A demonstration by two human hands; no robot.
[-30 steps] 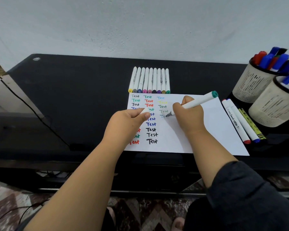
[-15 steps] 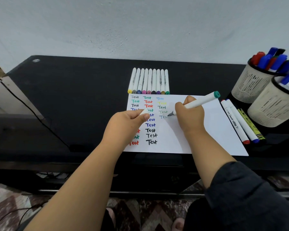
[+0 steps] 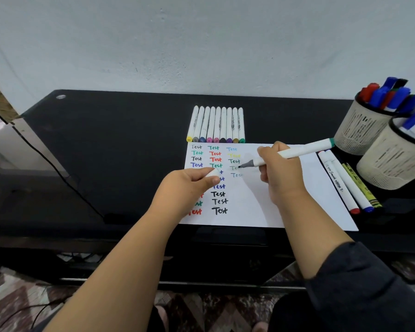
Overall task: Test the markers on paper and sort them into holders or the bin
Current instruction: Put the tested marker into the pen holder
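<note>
A white sheet of paper (image 3: 292, 202) lies on the black table, covered with rows of the word "Test" in many colours. My right hand (image 3: 279, 174) grips a white marker (image 3: 297, 152) with a green end cap; its dark tip hovers by the third column of words. My left hand (image 3: 187, 185) rests on the paper and pinches the marker's white cap (image 3: 213, 173). A row of several white markers (image 3: 217, 124) lies side by side just beyond the paper.
Two beige mesh holders stand at the right: the far holder (image 3: 359, 127) with red and blue markers, the near holder (image 3: 391, 164) with blue ones. Three markers (image 3: 345, 182) lie beside the paper's right edge. A cable (image 3: 58, 173) crosses the table's left part.
My right hand has lifted and moved up and right, taking the marker tip off the lowest faint word. The left hand stays on the paper with the cap.
</note>
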